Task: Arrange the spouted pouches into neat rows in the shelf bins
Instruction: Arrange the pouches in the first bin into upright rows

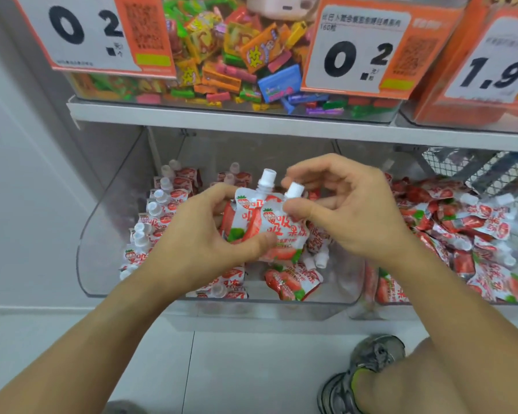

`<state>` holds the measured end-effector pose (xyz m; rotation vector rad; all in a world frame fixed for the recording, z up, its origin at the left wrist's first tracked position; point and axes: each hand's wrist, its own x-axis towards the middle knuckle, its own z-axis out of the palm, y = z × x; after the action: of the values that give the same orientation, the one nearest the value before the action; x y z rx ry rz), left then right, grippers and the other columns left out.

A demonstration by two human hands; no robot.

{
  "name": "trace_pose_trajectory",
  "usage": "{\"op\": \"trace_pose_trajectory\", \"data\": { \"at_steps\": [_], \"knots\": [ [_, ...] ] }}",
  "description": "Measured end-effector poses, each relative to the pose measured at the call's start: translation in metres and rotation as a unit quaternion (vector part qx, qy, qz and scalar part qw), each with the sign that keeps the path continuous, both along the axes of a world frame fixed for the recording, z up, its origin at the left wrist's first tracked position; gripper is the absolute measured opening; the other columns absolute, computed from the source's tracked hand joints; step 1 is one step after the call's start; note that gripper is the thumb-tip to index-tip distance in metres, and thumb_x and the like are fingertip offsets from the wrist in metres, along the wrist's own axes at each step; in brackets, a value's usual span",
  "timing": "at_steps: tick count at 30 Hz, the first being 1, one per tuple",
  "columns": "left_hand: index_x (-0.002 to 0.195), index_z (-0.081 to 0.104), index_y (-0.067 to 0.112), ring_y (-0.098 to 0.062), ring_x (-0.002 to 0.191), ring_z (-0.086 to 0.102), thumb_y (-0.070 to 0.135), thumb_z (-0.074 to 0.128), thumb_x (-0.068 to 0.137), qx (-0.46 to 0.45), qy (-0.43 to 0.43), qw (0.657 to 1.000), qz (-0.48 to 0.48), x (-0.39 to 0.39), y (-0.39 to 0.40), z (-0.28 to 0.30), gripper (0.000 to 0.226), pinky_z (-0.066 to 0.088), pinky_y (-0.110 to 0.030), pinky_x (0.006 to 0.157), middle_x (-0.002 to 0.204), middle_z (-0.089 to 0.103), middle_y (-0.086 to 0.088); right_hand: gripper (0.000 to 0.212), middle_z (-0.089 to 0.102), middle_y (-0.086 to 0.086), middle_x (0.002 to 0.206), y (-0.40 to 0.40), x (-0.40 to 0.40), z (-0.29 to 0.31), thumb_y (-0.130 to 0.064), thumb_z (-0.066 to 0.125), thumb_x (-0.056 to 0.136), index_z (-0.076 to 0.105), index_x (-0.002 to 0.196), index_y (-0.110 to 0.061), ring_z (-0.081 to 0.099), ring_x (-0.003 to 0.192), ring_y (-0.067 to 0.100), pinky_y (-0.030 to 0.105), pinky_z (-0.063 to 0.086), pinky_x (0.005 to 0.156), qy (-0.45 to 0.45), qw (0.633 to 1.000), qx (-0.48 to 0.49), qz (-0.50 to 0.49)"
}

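Red-and-white strawberry pouches fill the clear plastic bin (102,210) on the lower shelf, and the person crouches in front of it with both arms reaching in. The left hand (201,234) grips a small stack of pouches from the left side, thumb pressed across the front of the nearest one, fingers curled behind. The front pouch (281,234) stands upright with its white spout cap (294,190) pointing up, and a second pouch (244,213) sits just behind it, its own cap (266,177) a little higher. The right hand (347,204) pinches the front pouch near its top right corner, thumb tip touching the foil just below the cap, the other fingers curled loosely above it.

Along the left wall of the bin a row of pouches (159,210) already stands one behind another, caps up. Loose pouches lie flat on the bin floor below the hands. To the right, a neighbouring bin (461,222) holds a jumbled heap of the same pouches, with a wire mesh basket (473,168) behind it.

On the shelf above, a clear bin of bright wrapped candies (237,55) carries orange price cards (356,46) reading 0.2 and 1.9. A grey sneaker (368,363) rests on the pale tiled floor at lower right
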<state>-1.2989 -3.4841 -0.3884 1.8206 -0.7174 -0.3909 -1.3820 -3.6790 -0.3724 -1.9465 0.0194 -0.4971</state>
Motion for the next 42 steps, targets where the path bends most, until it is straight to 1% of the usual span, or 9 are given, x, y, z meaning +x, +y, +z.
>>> {"op": "trace_pose_trajectory", "data": {
  "at_steps": [4, 9, 11, 18, 24, 30, 32, 38, 42],
  "knots": [
    [0.1, 0.067, 0.021, -0.005, 0.077, 0.072, 0.022, 0.086, 0.066, -0.022, -0.02, 0.996, 0.086, 0.011, 0.012, 0.004, 0.039, 0.061, -0.029, 0.069, 0.084, 0.076, 0.01, 0.037, 0.072, -0.012, 0.104, -0.025, -0.014, 0.022, -0.035, 0.084, 0.074, 0.069, 0.107, -0.025, 0.068, 0.099, 0.005, 0.03, 0.058, 0.087, 0.067, 0.977, -0.199, -0.025],
    [0.098, 0.067, 0.024, -0.007, 0.075, 0.073, 0.037, 0.087, 0.064, -0.006, -0.035, 0.986, 0.161, 0.027, 0.03, 0.005, 0.041, 0.06, -0.039, 0.074, 0.084, 0.075, 0.01, 0.108, 0.046, 0.005, 0.141, -0.007, 0.011, -0.008, -0.065, 0.082, 0.057, 0.031, 0.148, -0.036, 0.05, 0.121, 0.027, 0.039, 0.041, 0.102, 0.352, 0.649, -0.672, 0.059],
    [0.099, 0.067, 0.025, -0.004, 0.073, 0.072, 0.04, 0.086, 0.065, 0.013, -0.039, 0.986, 0.164, 0.026, 0.034, 0.004, 0.042, 0.06, -0.036, 0.074, 0.083, 0.075, 0.011, 0.108, 0.041, 0.014, 0.144, 0.0, 0.024, -0.021, -0.054, 0.082, 0.067, 0.019, 0.153, -0.039, 0.047, 0.121, 0.034, 0.042, 0.039, 0.101, 0.354, 0.592, -0.722, 0.061],
    [0.097, 0.067, 0.025, -0.002, 0.071, 0.071, 0.041, 0.085, 0.063, 0.051, -0.032, 0.989, 0.132, 0.016, 0.037, -0.001, 0.042, 0.061, -0.032, 0.073, 0.082, 0.074, 0.012, 0.106, 0.055, 0.004, 0.133, -0.006, 0.057, -0.022, -0.071, 0.073, 0.068, 0.016, 0.153, -0.044, 0.046, 0.118, 0.033, 0.039, 0.044, 0.083, 0.406, 0.597, -0.679, 0.135],
    [0.101, 0.067, 0.025, 0.0, 0.072, 0.07, 0.044, 0.083, 0.063, 0.057, -0.032, 0.987, 0.148, 0.02, 0.046, 0.0, 0.046, 0.059, -0.028, 0.07, 0.083, 0.074, 0.012, 0.023, 0.069, 0.004, 0.093, -0.005, 0.048, -0.015, -0.035, 0.048, 0.094, 0.065, 0.107, -0.025, 0.063, 0.083, 0.029, 0.032, 0.044, 0.067, 0.282, 0.692, -0.656, 0.108],
    [0.102, 0.066, 0.026, 0.0, 0.073, 0.069, 0.046, 0.083, 0.065, 0.069, -0.04, 0.982, 0.171, 0.024, 0.056, 0.001, 0.046, 0.055, -0.02, 0.065, 0.087, 0.073, 0.011, 0.102, 0.064, 0.002, 0.122, 0.008, 0.049, -0.015, -0.084, 0.062, 0.066, 0.03, 0.149, -0.035, 0.059, 0.111, 0.03, 0.035, 0.044, 0.079, 0.432, 0.636, -0.628, 0.12],
    [0.106, 0.065, 0.025, -0.005, 0.079, 0.07, 0.048, 0.083, 0.063, 0.067, -0.033, 0.982, 0.171, 0.026, 0.058, 0.0, 0.052, 0.06, -0.03, 0.073, 0.092, 0.074, 0.01, 0.094, 0.063, -0.001, 0.126, 0.012, 0.05, -0.022, -0.075, 0.069, 0.068, 0.035, 0.147, -0.035, 0.059, 0.113, 0.03, 0.036, 0.046, 0.082, 0.422, 0.621, -0.648, 0.129],
    [0.101, 0.065, 0.026, -0.001, 0.073, 0.069, 0.046, 0.084, 0.065, 0.058, -0.037, 0.979, 0.193, 0.029, 0.066, 0.0, 0.045, 0.057, -0.024, 0.068, 0.085, 0.073, 0.013, 0.034, 0.05, -0.008, 0.062, -0.002, 0.047, -0.021, -0.026, 0.078, 0.071, 0.056, 0.097, -0.021, 0.054, 0.069, 0.019, 0.035, 0.05, 0.064, 0.362, 0.764, -0.53, 0.071],
    [0.102, 0.065, 0.025, -0.001, 0.075, 0.068, 0.045, 0.083, 0.066, 0.044, -0.054, 0.972, 0.223, 0.03, 0.068, 0.002, 0.044, 0.051, -0.018, 0.064, 0.087, 0.071, 0.015, 0.046, 0.065, 0.0, 0.102, 0.006, 0.051, -0.012, -0.037, 0.075, 0.08, 0.061, 0.121, -0.022, 0.058, 0.108, 0.027, 0.037, 0.052, 0.084, 0.371, 0.77, -0.518, 0.035]
  ]
}}
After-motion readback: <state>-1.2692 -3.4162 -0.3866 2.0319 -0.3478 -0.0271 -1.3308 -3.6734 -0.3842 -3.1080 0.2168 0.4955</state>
